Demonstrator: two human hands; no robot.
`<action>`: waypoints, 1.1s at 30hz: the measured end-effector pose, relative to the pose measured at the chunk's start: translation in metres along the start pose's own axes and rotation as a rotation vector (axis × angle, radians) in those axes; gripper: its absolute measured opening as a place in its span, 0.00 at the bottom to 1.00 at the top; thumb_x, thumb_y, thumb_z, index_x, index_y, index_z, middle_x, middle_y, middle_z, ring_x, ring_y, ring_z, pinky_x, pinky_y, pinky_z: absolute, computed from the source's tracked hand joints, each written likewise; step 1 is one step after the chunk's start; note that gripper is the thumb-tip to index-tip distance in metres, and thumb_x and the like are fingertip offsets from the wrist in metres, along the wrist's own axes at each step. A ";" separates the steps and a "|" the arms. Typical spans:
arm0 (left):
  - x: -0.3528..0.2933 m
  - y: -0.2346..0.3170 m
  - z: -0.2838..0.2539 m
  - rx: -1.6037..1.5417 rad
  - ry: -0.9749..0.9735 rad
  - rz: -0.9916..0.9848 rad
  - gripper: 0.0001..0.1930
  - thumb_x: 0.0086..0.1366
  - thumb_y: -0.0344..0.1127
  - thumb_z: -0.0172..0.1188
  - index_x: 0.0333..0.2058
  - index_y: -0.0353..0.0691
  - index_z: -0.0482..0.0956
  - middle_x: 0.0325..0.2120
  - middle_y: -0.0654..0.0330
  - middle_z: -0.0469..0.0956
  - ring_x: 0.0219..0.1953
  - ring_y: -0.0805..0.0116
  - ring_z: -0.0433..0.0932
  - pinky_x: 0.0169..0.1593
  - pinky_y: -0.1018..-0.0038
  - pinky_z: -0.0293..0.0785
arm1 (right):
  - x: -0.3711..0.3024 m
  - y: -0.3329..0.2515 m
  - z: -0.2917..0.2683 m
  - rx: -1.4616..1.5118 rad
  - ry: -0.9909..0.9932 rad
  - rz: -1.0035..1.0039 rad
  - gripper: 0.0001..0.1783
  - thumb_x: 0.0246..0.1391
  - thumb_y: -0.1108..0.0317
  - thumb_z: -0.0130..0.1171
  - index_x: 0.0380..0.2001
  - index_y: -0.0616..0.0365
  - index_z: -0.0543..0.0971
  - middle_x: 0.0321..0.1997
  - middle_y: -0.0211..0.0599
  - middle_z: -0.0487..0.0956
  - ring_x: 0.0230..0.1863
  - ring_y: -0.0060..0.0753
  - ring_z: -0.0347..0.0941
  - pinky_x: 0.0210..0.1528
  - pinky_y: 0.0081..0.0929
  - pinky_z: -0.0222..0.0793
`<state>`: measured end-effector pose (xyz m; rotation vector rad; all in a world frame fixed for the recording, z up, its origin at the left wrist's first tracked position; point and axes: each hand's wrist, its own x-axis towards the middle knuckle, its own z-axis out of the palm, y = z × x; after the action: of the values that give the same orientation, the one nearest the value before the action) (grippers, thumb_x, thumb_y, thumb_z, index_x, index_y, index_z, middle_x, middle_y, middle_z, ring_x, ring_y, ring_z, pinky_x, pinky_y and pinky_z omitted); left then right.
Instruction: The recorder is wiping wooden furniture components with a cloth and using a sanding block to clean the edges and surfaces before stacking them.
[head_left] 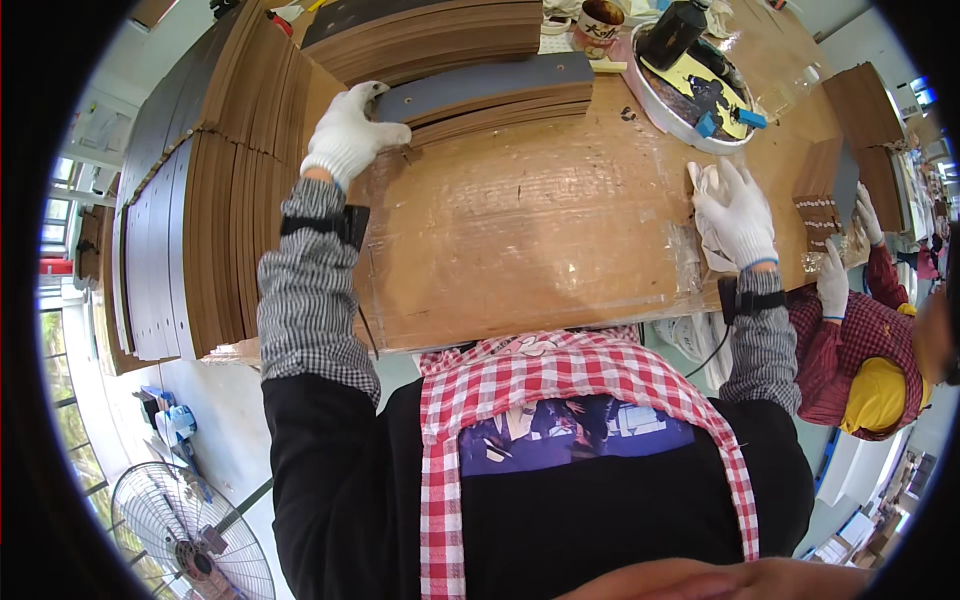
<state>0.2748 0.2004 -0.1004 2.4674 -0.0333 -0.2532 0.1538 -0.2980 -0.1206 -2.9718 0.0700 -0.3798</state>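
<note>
From the head view, grasped the left end of a low stack of grey-topped boards (490, 92) with the gloved left hand (350, 135), thumb at the front edge and fingers toward the back corner. Had that stack lying on the far side of the brown table (520, 230), just in front of a thicker stack (430, 50). Held a crumpled white rag (713, 252) in the gloved right hand (738, 212), fingers bent over the cloth. Had a large pile of boards (215, 220) at left and, beyond the right hand, a round tray (655, 108) with a dark bottle (675, 35). Saw, farther right, a co-worker's gloved hands (832, 282) near a smaller stack (825, 180).
</note>
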 end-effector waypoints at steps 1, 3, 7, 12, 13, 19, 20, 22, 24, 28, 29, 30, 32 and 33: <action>-0.013 0.002 0.003 0.033 0.157 0.096 0.43 0.49 0.39 0.75 0.63 0.31 0.67 0.56 0.46 0.74 0.56 0.57 0.75 0.62 0.69 0.70 | -0.007 -0.005 -0.004 -0.027 -0.082 0.069 0.40 0.46 0.52 0.67 0.62 0.57 0.73 0.61 0.53 0.74 0.60 0.56 0.73 0.60 0.44 0.70; -0.033 -0.007 0.011 -0.128 0.311 0.214 0.41 0.46 0.42 0.76 0.58 0.31 0.72 0.43 0.55 0.78 0.44 0.66 0.78 0.52 0.71 0.76 | -0.022 0.001 0.007 -0.008 -0.149 0.095 0.36 0.45 0.52 0.68 0.58 0.54 0.76 0.59 0.52 0.75 0.58 0.56 0.74 0.58 0.45 0.71; -0.081 -0.006 0.054 -0.855 0.093 0.144 0.40 0.48 0.19 0.74 0.60 0.26 0.62 0.38 0.60 0.75 0.35 0.79 0.76 0.37 0.83 0.77 | -0.040 0.021 0.038 -0.060 0.006 0.060 0.30 0.51 0.54 0.65 0.57 0.52 0.77 0.55 0.55 0.78 0.53 0.58 0.76 0.55 0.46 0.72; -0.103 -0.031 0.132 -1.054 -0.035 -0.054 0.39 0.53 0.15 0.68 0.63 0.30 0.59 0.48 0.53 0.73 0.43 0.69 0.79 0.45 0.74 0.82 | -0.018 0.031 0.043 0.010 -0.125 0.144 0.25 0.59 0.62 0.60 0.56 0.64 0.76 0.54 0.57 0.80 0.54 0.55 0.78 0.57 0.39 0.71; -0.108 -0.032 0.142 -1.207 -0.098 -0.120 0.39 0.55 0.13 0.65 0.64 0.31 0.58 0.54 0.51 0.69 0.51 0.64 0.78 0.53 0.71 0.81 | -0.013 0.025 0.040 0.143 -0.158 0.177 0.25 0.59 0.62 0.60 0.56 0.65 0.76 0.54 0.55 0.80 0.53 0.49 0.79 0.56 0.37 0.71; -0.120 -0.028 0.154 -1.315 -0.236 -0.055 0.39 0.57 0.12 0.62 0.66 0.31 0.56 0.60 0.48 0.66 0.61 0.58 0.72 0.62 0.63 0.76 | 0.016 -0.079 0.032 0.623 -0.328 -0.020 0.22 0.59 0.63 0.59 0.55 0.63 0.77 0.39 0.40 0.84 0.42 0.33 0.81 0.45 0.32 0.75; -0.119 -0.027 0.154 -1.315 -0.233 -0.062 0.39 0.57 0.12 0.62 0.66 0.31 0.56 0.60 0.48 0.66 0.61 0.58 0.72 0.62 0.63 0.76 | 0.023 -0.097 0.041 0.537 -0.398 -0.133 0.21 0.60 0.61 0.59 0.53 0.59 0.79 0.36 0.39 0.84 0.39 0.34 0.81 0.43 0.33 0.76; -0.113 -0.017 0.153 -1.214 -0.296 -0.063 0.38 0.57 0.15 0.66 0.65 0.33 0.60 0.58 0.51 0.69 0.61 0.60 0.72 0.61 0.65 0.76 | 0.012 -0.142 0.057 0.210 -0.282 -0.307 0.20 0.60 0.52 0.55 0.40 0.57 0.83 0.38 0.45 0.84 0.38 0.44 0.82 0.43 0.40 0.77; -0.112 -0.025 0.166 -1.196 -0.251 0.007 0.36 0.57 0.17 0.67 0.63 0.35 0.62 0.57 0.54 0.71 0.60 0.62 0.73 0.60 0.67 0.76 | 0.009 -0.196 0.055 0.233 -0.362 -0.610 0.21 0.61 0.47 0.52 0.37 0.52 0.83 0.35 0.44 0.83 0.36 0.46 0.82 0.41 0.42 0.78; -0.108 -0.019 0.165 -0.645 0.096 0.355 0.32 0.57 0.20 0.70 0.59 0.34 0.67 0.47 0.58 0.79 0.49 0.66 0.79 0.52 0.72 0.79 | -0.006 -0.240 0.066 0.368 -0.303 -0.938 0.17 0.59 0.48 0.54 0.34 0.47 0.83 0.31 0.42 0.82 0.35 0.45 0.81 0.39 0.42 0.77; -0.109 -0.019 0.167 -0.642 0.095 0.357 0.32 0.57 0.20 0.70 0.59 0.34 0.67 0.47 0.58 0.79 0.49 0.66 0.79 0.52 0.72 0.79 | -0.006 -0.241 0.066 0.377 -0.300 -0.965 0.16 0.59 0.48 0.54 0.34 0.46 0.83 0.31 0.42 0.81 0.35 0.46 0.81 0.39 0.42 0.77; -0.112 -0.022 0.173 -0.954 -0.079 0.203 0.33 0.56 0.20 0.70 0.60 0.33 0.66 0.47 0.57 0.79 0.48 0.66 0.80 0.52 0.73 0.79 | -0.001 -0.227 0.064 0.397 -0.376 -0.891 0.17 0.59 0.49 0.53 0.34 0.47 0.83 0.31 0.43 0.81 0.35 0.46 0.81 0.39 0.42 0.77; -0.115 -0.017 0.177 -1.235 -0.234 0.002 0.34 0.56 0.17 0.69 0.61 0.31 0.64 0.48 0.54 0.79 0.46 0.66 0.81 0.51 0.73 0.80 | 0.013 -0.190 0.055 0.364 -0.498 -0.553 0.18 0.60 0.50 0.51 0.37 0.48 0.83 0.33 0.40 0.83 0.35 0.46 0.81 0.40 0.42 0.77; -0.113 -0.004 0.170 -1.257 -0.272 0.012 0.35 0.56 0.16 0.68 0.61 0.31 0.63 0.48 0.53 0.78 0.46 0.66 0.81 0.51 0.73 0.81 | 0.021 -0.150 0.091 0.917 -0.389 -0.265 0.21 0.61 0.49 0.50 0.37 0.51 0.84 0.35 0.41 0.84 0.32 0.45 0.81 0.38 0.41 0.78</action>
<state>0.1317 0.1100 -0.2144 1.1760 0.0004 -0.4319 0.2012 -0.1389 -0.1798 -2.0822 -0.4238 0.1328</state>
